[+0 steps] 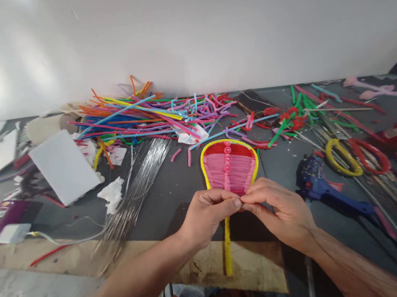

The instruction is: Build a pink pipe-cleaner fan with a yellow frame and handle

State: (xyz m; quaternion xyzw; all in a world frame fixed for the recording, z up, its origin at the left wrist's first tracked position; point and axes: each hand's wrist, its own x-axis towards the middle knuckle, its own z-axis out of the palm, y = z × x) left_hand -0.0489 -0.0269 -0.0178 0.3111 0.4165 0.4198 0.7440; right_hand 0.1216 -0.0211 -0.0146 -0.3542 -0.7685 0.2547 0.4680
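Observation:
A paddle-shaped pipe-cleaner craft (244,161) lies in front of me, with a yellow fuzzy rim, red and pink rows inside and a pink beaded-looking strip down its middle. Its yellow stem (227,249) points down toward me past the table edge. At the craft's lower end, my left hand (207,217) pinches with thumb and index finger. My right hand (283,208) pinches right beside it, the fingertips of both nearly meeting. Something small and red shows at the fingertips; its shape is mostly hidden.
A heap of coloured pipe cleaners (129,114) lies at the back. Thin metal wires (138,193) and a white board (66,167) are on the left. To the right are a blue glue gun (329,193), scissors with yellow and red handles (343,160) and green pipe cleaners (306,104).

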